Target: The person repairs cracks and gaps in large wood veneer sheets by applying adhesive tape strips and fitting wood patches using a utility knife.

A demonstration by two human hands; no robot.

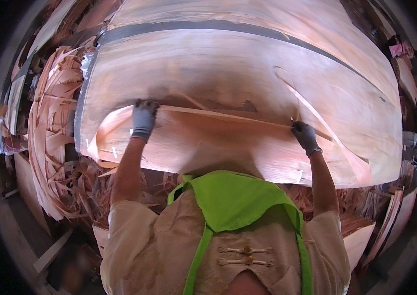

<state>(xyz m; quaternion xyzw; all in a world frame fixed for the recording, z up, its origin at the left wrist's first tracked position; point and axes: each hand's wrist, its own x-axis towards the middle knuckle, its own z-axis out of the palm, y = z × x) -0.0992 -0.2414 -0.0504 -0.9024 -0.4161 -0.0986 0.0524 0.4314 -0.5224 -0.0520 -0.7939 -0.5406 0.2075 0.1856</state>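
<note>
A broad sheet of wood veneer [208,129] lies before me on a worktable, its far edge between my hands. My left hand [144,117], in a grey glove with dark fingertips, grips this edge near the left end, where the veneer bends over in a loop. My right hand [303,136], gloved the same way, has its fingers closed on the edge further right. Beside it, a narrow curled veneer strip [317,116] runs across the sheet and widens towards the near right edge. Under and beyond the held edge spreads more pale veneer [193,55].
A dark band [208,25] crosses the far part of the table. Long veneer scraps [51,136] are heaped at the left, with more scraps [90,184] below the near edge. Veneer stacks [358,232] stand at the lower right. Another person [7,143] is at the far left.
</note>
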